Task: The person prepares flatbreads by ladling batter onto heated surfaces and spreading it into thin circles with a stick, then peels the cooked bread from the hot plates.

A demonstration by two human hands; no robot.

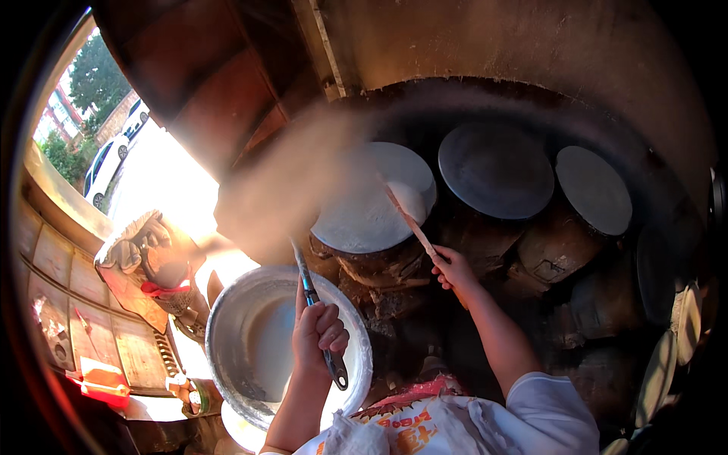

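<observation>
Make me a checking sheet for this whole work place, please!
Surface: three round plates; a whitish mound on the leftmost plate.
Job's things: wooden stick, long tool with dark handle, big basin holding pale liquid.
Clutter: red container, lower left.
Hands: left hand grips the long tool near the basin; right hand grips the wooden stick, its far end over the leftmost plate.
Cables: nothing seen.
Surroundings: parked cars outside; drifting haze.

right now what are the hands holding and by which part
Left hand: the spatula, by its handle. Right hand: the stick, near its lower end.
</observation>
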